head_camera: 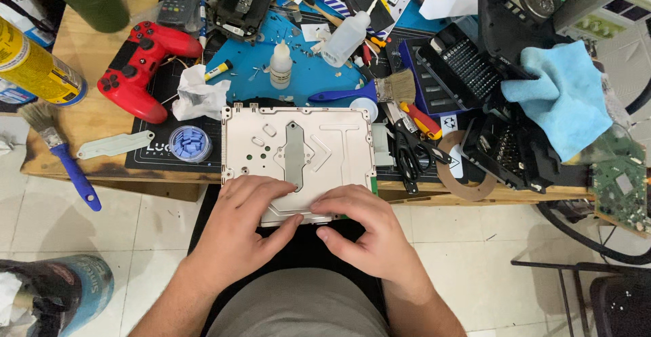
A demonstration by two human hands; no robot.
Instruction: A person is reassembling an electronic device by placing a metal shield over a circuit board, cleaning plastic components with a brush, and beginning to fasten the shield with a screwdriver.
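Cluttered with tools, your wooden table carries a silver metal plate at its near edge. Your left hand and right hand both rest on the plate's near side, fingers spread flat and pressing, gripping nothing. You seem to be seating or freeing it; keep the pressure even. Scissors, a brush and a red game controller crowd close.

Wooden workbench, front edge scorched dark, heavily cluttered. Black work mat with blue mat over it. Floor pale square tiles, thin grout lines. Black metal chair frame at lower right, black cables looping beside it. Even, bright overhead light, soft shadows.
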